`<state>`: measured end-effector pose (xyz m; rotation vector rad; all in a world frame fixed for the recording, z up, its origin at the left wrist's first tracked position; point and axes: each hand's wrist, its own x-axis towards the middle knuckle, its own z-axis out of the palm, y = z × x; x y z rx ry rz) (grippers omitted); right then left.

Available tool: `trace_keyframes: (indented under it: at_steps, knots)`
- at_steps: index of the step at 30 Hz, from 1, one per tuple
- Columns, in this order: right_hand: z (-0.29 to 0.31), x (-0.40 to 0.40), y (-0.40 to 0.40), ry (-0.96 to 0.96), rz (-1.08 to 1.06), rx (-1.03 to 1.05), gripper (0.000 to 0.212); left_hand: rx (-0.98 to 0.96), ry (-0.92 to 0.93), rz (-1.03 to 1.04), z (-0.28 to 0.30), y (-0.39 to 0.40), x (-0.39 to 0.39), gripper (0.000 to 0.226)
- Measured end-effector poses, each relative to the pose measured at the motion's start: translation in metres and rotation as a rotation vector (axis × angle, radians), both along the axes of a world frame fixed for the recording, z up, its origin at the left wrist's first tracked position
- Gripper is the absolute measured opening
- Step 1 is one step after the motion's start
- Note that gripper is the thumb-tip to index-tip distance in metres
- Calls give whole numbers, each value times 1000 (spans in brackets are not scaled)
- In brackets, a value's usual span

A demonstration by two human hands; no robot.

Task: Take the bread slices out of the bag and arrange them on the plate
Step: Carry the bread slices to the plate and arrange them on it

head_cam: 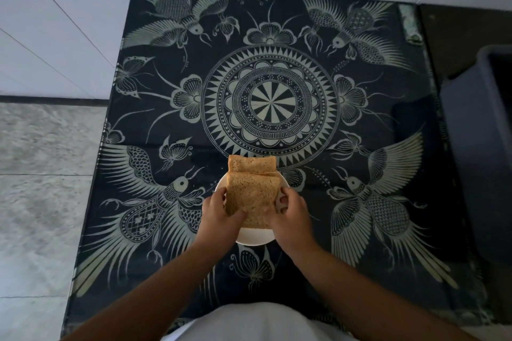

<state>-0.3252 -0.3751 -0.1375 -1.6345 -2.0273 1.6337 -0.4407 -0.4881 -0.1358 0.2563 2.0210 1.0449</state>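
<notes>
A white plate (253, 237) sits on the dark patterned tablecloth, near the front middle. A brown bread slice (250, 165) lies at the plate's far side, partly overhanging its rim. A second brown slice (250, 194) overlaps it nearer to me, with more bread under it. My left hand (221, 214) grips that slice at its left edge, thumb on top. My right hand (291, 216) holds its right edge, fingers curled around it. No bag is in view.
The tablecloth (271, 102) bears a pale mandala and bird print and covers a square table. A grey plastic bin (482, 130) stands at the right. White wall tiles (55, 22) rise behind and to the left, with grey floor below.
</notes>
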Motion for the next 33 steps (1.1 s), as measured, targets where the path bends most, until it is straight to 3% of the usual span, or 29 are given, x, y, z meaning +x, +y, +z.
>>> trace_keyframes:
  at_steps: [8,17,22,27,33]
  knots:
    - [8,6,-7,97,62,-36,44,-3,41,-33,7,-7,4,61]
    - [5,25,-26,112,115,-53,53,-48,111,-162,6,-32,17,60]
    - [0,28,-20,33,135,-4,47,-90,159,-190,5,-34,20,62]
    - [1,26,-16,22,199,1,32,-83,120,-200,6,-29,19,53]
    - [0,29,-20,44,152,5,32,-54,77,-195,6,-31,21,56]
